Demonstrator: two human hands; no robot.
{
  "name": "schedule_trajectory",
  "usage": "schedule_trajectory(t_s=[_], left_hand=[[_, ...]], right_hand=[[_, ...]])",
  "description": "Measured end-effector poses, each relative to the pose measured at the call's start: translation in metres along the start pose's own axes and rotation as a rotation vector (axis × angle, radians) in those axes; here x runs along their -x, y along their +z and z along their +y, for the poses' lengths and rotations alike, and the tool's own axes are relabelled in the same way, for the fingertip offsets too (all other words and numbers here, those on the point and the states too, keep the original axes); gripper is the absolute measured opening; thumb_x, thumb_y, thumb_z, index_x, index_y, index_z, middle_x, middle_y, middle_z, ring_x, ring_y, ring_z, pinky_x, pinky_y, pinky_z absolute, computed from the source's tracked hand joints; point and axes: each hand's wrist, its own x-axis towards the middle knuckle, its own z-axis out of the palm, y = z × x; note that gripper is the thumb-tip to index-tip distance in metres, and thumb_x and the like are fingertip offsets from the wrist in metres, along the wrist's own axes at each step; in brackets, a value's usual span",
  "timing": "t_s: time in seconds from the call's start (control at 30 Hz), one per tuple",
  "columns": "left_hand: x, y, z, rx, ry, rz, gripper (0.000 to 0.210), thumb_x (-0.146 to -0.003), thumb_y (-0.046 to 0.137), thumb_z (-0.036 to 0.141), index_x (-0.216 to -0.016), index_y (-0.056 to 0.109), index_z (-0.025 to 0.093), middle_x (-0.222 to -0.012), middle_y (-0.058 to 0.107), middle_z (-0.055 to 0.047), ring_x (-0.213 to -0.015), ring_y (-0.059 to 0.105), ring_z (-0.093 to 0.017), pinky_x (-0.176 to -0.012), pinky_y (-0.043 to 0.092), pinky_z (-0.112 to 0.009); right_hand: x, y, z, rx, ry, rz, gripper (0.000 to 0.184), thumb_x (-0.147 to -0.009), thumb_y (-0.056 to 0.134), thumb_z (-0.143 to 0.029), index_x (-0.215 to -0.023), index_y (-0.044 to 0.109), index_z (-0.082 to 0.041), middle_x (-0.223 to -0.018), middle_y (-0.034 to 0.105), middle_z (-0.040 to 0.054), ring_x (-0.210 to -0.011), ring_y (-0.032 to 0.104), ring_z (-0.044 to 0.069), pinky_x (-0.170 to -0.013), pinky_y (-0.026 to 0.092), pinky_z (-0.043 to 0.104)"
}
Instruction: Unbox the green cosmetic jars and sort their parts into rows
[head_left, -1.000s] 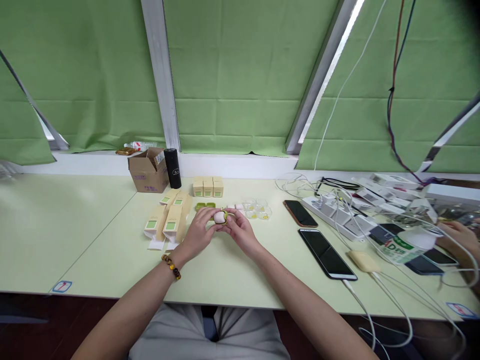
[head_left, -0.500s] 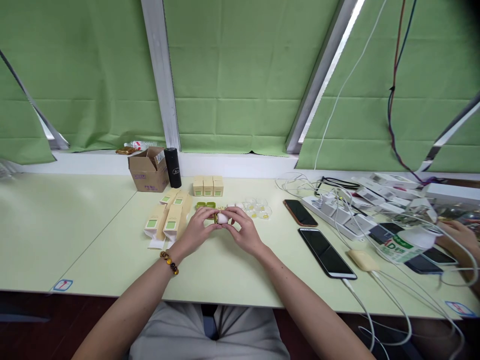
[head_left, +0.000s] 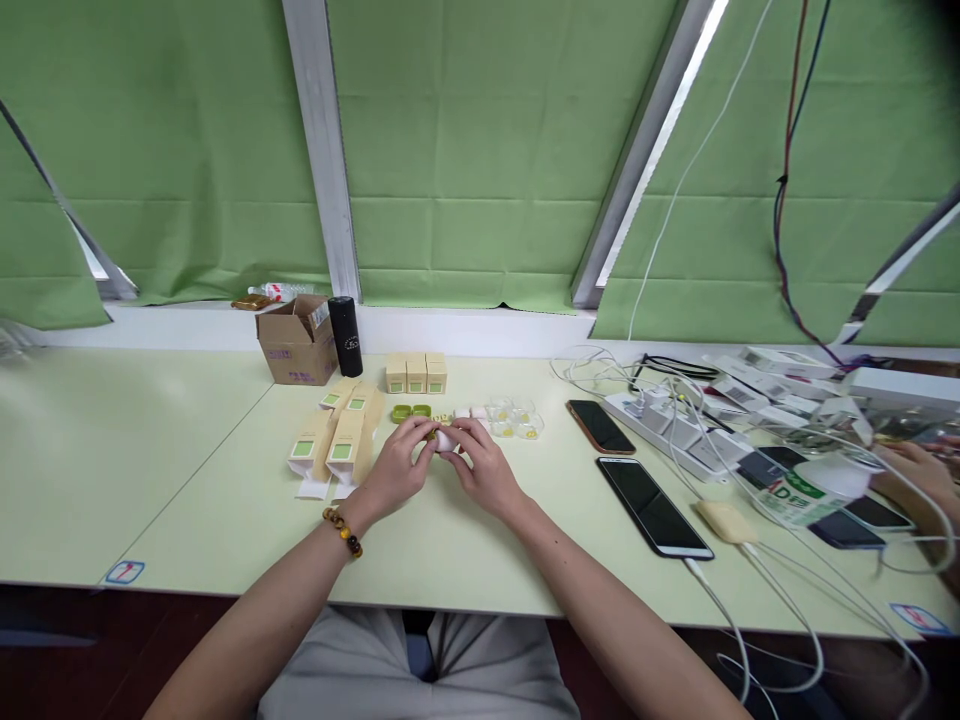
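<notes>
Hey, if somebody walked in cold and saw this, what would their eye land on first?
Probably the big green blinds filling the upper part of the view. Next would come the left hand and right hand, meeting near the middle at a small white piece. The tangled white cables near the power strip, on the right, also stand out.

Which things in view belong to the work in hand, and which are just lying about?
In the work:
White piece, between left hand and right hand

Probably in it, being grouped nearby:
green tray, clear tray, cartons, small boxes

Apparently lying about:
phones, power strip, cardboard box, black cylinder
</notes>
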Motion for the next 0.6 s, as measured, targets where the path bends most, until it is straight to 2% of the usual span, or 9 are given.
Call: schedule_trajectory(t_s=[0.2, 0.47, 0.6], left_hand=[[0.000, 0.007, -0.001, -0.132, 0.036, 0.059, 0.028, -0.103, 0.051, 0.021, -0.127, 0.066, 0.021, -0.127, 0.066, -0.010, -0.117, 0.066, -0.022, -0.105, 0.057, -0.042], [-0.002, 0.012, -0.006, -0.244, 0.077, 0.093, 0.031, -0.099, 0.047, 0.013, -0.122, 0.067, 0.020, -0.124, 0.068, -0.010, -0.115, 0.068, -0.023, -0.099, 0.060, -0.042], [-0.002, 0.012, -0.006, -0.246, 0.068, 0.097, 0.032, -0.099, 0.047, 0.013, -0.123, 0.067, 0.020, -0.124, 0.068, -0.010, -0.114, 0.068, -0.023, -0.098, 0.061, -0.041]], right_hand=[[-0.001, 0.003, -0.005, 0.070, -0.010, -0.023, 0.040, -0.106, 0.043, -0.023, -0.145, 0.052, -0.026, -0.129, 0.060, 0.0161, -0.117, 0.064, 0.029, -0.087, 0.063, 0.046], [-0.003, 0.012, -0.008, 0.186, -0.011, -0.031, 0.043, -0.104, 0.039, -0.017, -0.147, 0.046, -0.021, -0.127, 0.058, 0.0195, -0.116, 0.062, 0.033, -0.080, 0.063, 0.046], [-0.002, 0.014, -0.009, 0.156, 0.017, -0.022, 0.044, -0.103, 0.040, -0.016, -0.146, 0.045, -0.023, -0.128, 0.057, 0.0184, -0.115, 0.062, 0.031, -0.079, 0.063, 0.043]])
